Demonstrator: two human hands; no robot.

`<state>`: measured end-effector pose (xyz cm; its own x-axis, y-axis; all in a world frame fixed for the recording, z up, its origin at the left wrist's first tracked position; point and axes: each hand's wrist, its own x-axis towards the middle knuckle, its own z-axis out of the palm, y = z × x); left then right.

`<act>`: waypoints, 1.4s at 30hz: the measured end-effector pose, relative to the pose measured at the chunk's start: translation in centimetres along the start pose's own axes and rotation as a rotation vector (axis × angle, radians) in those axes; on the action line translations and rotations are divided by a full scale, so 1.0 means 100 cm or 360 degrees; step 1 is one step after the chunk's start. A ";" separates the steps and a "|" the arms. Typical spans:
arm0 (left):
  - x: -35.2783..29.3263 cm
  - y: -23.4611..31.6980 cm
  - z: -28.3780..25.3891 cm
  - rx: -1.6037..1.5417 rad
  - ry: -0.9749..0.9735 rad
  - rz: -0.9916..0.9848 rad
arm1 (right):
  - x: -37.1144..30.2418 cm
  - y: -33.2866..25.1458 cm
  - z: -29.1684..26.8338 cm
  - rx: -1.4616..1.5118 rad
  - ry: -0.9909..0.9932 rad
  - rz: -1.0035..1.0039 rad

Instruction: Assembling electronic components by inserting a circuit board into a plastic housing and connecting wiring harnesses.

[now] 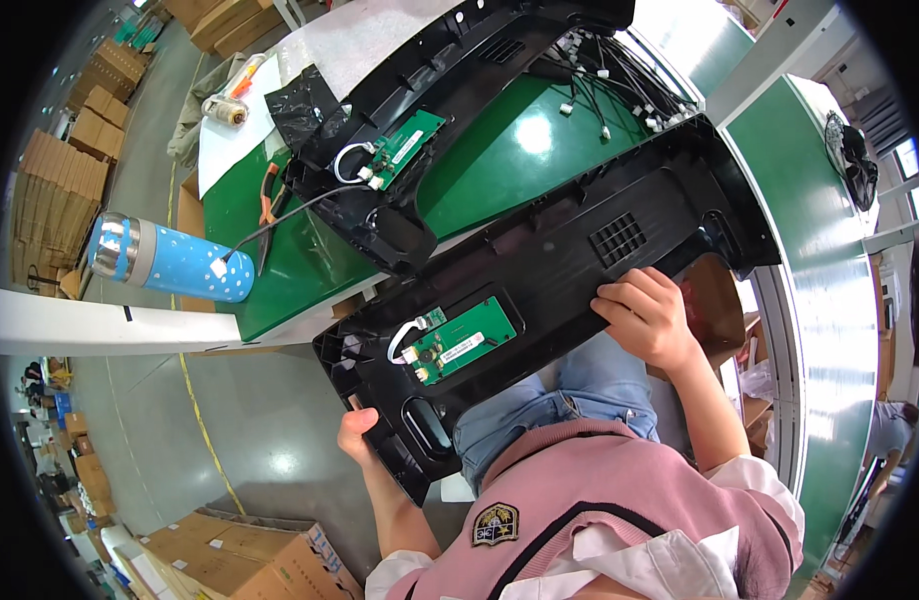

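Observation:
A long black plastic housing panel (554, 285) lies tilted across my lap, its inner side up. My left hand (359, 432) grips its left end; the thumb shows at the edge and the other fingers are hidden beneath. Near the vent grille (619, 240), my right hand (647, 315) has its fingers curled over the panel's near edge. A green circuit board (469, 342) sits inside the panel toward the left, with a short white cable (399, 340) looped at its connectors.
On the green table (539, 130) rests a second black panel (419, 85) with its own green circuit board (409, 145). Orange-handled pliers (267, 210) and a blue dotted bottle (199, 262) stand left. Black cables (629, 85) with white connectors lie at the back right. Cardboard boxes (249, 550) are lower left.

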<state>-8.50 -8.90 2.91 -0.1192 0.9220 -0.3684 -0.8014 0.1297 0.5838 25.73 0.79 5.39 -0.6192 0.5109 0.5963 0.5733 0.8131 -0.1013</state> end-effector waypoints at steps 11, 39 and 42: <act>-0.001 -0.005 0.008 -0.0105 0.0127 0.0079 | 0.063 0.010 -0.023 0.0667 -0.0191 0.0038; -0.003 0.002 0.010 0.0023 0.0338 0.0091 | 0.242 0.128 0.079 -0.0600 -0.0211 -0.0734; 0.004 0.000 0.001 -0.0005 0.0263 0.0089 | 0.261 0.138 0.085 -0.0575 -0.0095 -0.0675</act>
<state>-8.50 -8.46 2.88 -0.2583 0.8550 -0.4498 -0.7928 0.0785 0.6045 12.90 27.73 12.79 -0.8588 0.1833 0.4784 0.4083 0.8089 0.4231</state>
